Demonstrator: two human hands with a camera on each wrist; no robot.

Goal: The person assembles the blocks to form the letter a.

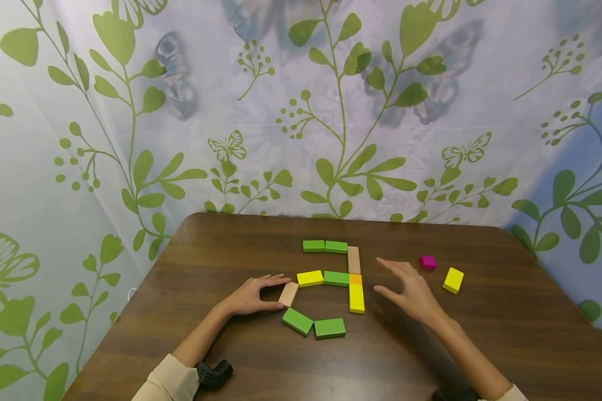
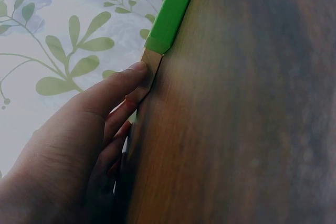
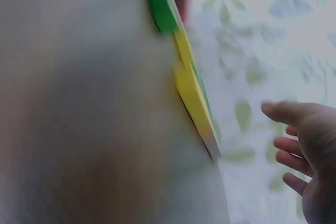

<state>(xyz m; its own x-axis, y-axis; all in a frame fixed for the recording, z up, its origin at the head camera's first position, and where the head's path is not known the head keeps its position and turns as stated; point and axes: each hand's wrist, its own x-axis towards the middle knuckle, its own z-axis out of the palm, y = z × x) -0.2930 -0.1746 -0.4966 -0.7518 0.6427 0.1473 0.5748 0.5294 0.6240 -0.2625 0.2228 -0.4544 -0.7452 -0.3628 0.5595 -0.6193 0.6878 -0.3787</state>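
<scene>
My left hand (image 1: 248,296) pinches a plain wooden block (image 1: 288,294) by its ends, thumb at the near end and a finger at the far end. In the left wrist view the thumb lies on that wooden block (image 2: 151,61), beside a green block (image 2: 173,11). The held block lies between a yellow block (image 1: 310,278) and a green block (image 1: 297,322). My right hand (image 1: 412,291) is spread and holds nothing, to the right of a standing column of a wooden block (image 1: 353,260), a small orange block (image 1: 355,279) and a yellow block (image 1: 357,298).
Two green blocks (image 1: 325,246) form the far row. Another green block (image 1: 336,278) sits mid-row, and one more green block (image 1: 330,328) lies nearest. Right of the right hand lie a magenta block (image 1: 428,263) and a loose yellow block (image 1: 453,280). A patterned curtain (image 1: 281,139) hangs behind the table (image 1: 231,239).
</scene>
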